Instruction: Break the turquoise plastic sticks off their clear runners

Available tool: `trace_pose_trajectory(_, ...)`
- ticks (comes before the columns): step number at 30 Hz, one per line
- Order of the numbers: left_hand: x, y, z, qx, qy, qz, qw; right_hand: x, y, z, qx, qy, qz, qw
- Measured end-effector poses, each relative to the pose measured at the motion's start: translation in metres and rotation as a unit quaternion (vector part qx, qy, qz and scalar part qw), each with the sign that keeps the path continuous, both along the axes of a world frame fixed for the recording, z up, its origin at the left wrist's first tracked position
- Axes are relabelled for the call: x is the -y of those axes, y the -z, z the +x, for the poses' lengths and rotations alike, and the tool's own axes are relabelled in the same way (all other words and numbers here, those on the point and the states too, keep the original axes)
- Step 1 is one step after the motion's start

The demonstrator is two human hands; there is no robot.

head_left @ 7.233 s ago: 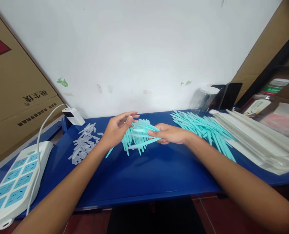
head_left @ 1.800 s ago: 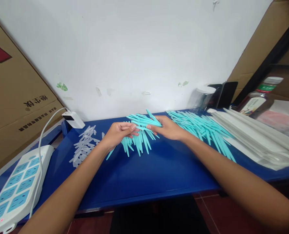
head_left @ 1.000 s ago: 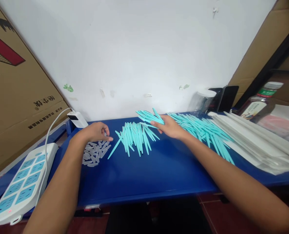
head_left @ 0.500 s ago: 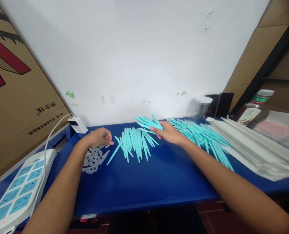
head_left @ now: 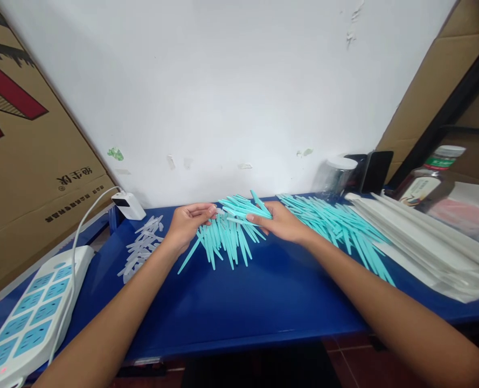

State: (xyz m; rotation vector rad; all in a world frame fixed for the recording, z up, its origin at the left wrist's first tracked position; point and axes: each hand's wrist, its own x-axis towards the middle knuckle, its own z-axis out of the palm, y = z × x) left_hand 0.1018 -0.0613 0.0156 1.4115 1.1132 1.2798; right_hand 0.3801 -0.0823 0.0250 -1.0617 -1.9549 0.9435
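Observation:
My right hand (head_left: 282, 221) grips a fanned bunch of teal plastic sticks (head_left: 242, 206) above the blue table (head_left: 243, 307). My left hand (head_left: 187, 225) is at the bunch's tips, thumb and fingers pinched on a small clear cap (head_left: 219, 211). Below both hands lies a loose pile of teal sticks (head_left: 225, 242). A heap of clear plastic caps (head_left: 142, 247) lies left of my left hand. A larger pile of teal sticks (head_left: 338, 223) stretches along my right forearm.
A white power strip (head_left: 29, 318) with cable and a white adapter (head_left: 128, 206) lie at the left. Cardboard boxes (head_left: 25, 134) lean on the left. At right are white packets (head_left: 425, 237), a clear jar (head_left: 336, 175), a dark phone (head_left: 374, 170) and a bottle (head_left: 425, 180).
My left hand went to the clear caps at the left, pinched one, and has come back to the tips of the sticks in my right hand. The right hand kept its bunch.

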Motion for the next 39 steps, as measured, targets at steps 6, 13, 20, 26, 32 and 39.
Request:
trace_pose_trajectory(6, 0.002, -0.003, 0.002, 0.001, -0.021, 0.008, 1.0, 0.003, -0.002, -0.001, 0.01, 0.005, -0.009, 1.0)
trace_pose_trajectory(13, 0.004, -0.004, 0.002, -0.011, -0.03, 0.016, 0.999, 0.0, 0.0, 0.002, 0.0, 0.011, 0.004, 1.0)
trace_pose_trajectory(20, 0.005, -0.004, 0.003, -0.022, -0.007, 0.007, 1.0, 0.003, -0.003, 0.0, 0.008, -0.006, -0.006, 1.0)
trace_pose_trajectory(26, 0.012, 0.001, 0.01, -0.024, 0.033, -0.006, 0.999, 0.007, -0.002, -0.004, -0.005, -0.03, -0.013, 0.999)
trace_pose_trajectory(32, 0.009, -0.005, 0.008, -0.035, 0.051, 0.012, 0.998, 0.006, 0.001, -0.007, -0.028, -0.025, -0.024, 0.999)
trace_pose_trajectory(39, -0.011, -0.04, -0.074, -0.485, 0.077, -0.005, 0.871, -0.001, 0.006, 0.0, -0.007, -0.004, -0.026, 1.0)
